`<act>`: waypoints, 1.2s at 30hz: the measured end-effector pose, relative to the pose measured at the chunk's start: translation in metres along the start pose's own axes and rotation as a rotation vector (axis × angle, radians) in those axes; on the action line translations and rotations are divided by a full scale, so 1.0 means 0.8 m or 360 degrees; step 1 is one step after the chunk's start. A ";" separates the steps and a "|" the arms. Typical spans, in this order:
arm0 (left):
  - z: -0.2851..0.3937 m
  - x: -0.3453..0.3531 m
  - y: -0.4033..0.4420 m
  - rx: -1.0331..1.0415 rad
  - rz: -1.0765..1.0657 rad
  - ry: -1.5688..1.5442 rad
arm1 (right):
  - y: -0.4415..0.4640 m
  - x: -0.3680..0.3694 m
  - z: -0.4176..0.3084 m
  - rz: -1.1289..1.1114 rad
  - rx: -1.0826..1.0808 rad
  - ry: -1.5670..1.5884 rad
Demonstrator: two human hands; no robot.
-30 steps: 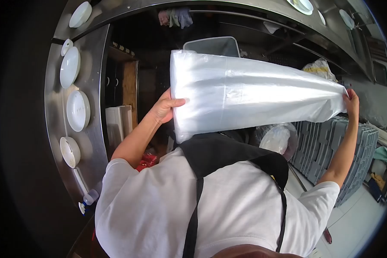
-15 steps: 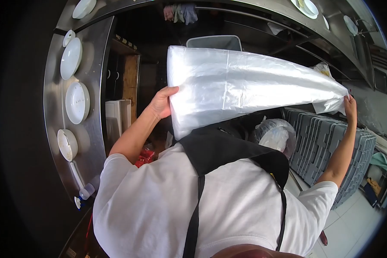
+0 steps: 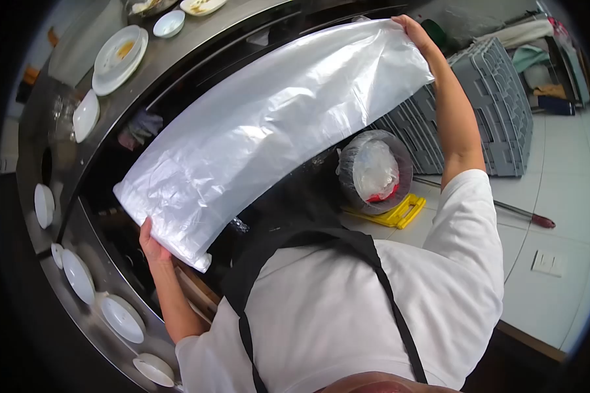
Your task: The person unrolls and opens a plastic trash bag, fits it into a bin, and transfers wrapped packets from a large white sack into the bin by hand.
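Observation:
A long translucent plastic bag (image 3: 269, 131) is stretched flat between my two hands, slanting from lower left to upper right. My left hand (image 3: 154, 245) grips its lower left end, fingers partly hidden behind the plastic. At the upper right corner, my right hand (image 3: 413, 34) is closed on the bag's other end, arm raised and extended. Below the bag's right half stands a round bin (image 3: 408, 157) lined with thin plastic, with whitish plastic and something red inside.
Grey folded crates (image 3: 491, 111) are stacked at the right. A yellow plastic piece (image 3: 406, 211) and a dark-handled rod (image 3: 524, 215) lie on the tiled floor. Steel counters (image 3: 111, 124) along the left hold white plates (image 3: 119, 56) and bowls (image 3: 80, 275), some with food remains.
My body has turned right. The bag now slants upward to the right, its right end spread wider. My right hand has risen, and my left hand is lower in view.

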State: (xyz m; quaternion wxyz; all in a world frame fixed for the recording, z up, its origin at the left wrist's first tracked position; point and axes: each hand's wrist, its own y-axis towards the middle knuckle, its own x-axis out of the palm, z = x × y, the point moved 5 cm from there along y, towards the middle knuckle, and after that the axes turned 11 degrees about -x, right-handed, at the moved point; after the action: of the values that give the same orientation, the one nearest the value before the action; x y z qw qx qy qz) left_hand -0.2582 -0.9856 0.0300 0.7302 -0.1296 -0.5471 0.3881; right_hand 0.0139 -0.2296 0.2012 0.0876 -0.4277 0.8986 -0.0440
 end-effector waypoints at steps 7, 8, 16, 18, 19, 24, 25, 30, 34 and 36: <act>-0.018 0.129 0.050 -0.0121 -0.0085 0.0140 | -0.013 0.144 -0.062 0.0661 -0.0421 -0.0631; -0.034 0.166 0.095 -0.0068 -0.0077 0.0319 | -0.007 0.220 -0.081 0.0529 -0.0840 -0.0989; -0.030 0.316 0.013 0.0102 -0.0412 0.0383 | -0.056 0.291 -0.109 0.0138 -0.0672 -0.0312; 0.062 0.083 0.005 0.0235 0.0075 0.0209 | -0.049 0.062 -0.065 0.0647 -0.0642 -0.1201; 0.089 -0.032 -0.014 0.0474 0.0234 0.0205 | -0.057 -0.022 -0.068 0.0842 -0.0567 -0.1595; -0.010 -0.084 0.045 0.0169 0.0797 0.0313 | -0.033 -0.049 -0.017 0.1130 -0.0524 -0.1689; -0.026 -0.066 0.053 0.0072 0.0679 0.0313 | -0.033 -0.033 -0.003 0.1275 -0.0769 -0.1636; -0.045 0.033 0.091 0.0012 0.0463 0.0205 | -0.117 -0.001 0.004 0.1432 -0.0586 -0.1029; -0.068 0.075 0.152 -0.0151 0.0266 0.0192 | -0.194 -0.014 0.091 0.1626 -0.0416 -0.1202; -0.087 0.112 0.179 -0.0301 0.0074 0.0244 | -0.235 -0.012 0.129 0.1740 -0.0363 -0.1075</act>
State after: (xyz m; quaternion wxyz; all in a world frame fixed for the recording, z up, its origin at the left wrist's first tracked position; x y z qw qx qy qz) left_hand -0.2475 -0.8102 -0.0210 0.7453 -0.2398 -0.5205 0.3406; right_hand 0.1828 -0.3409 0.1301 0.3291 0.0942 0.9086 0.2393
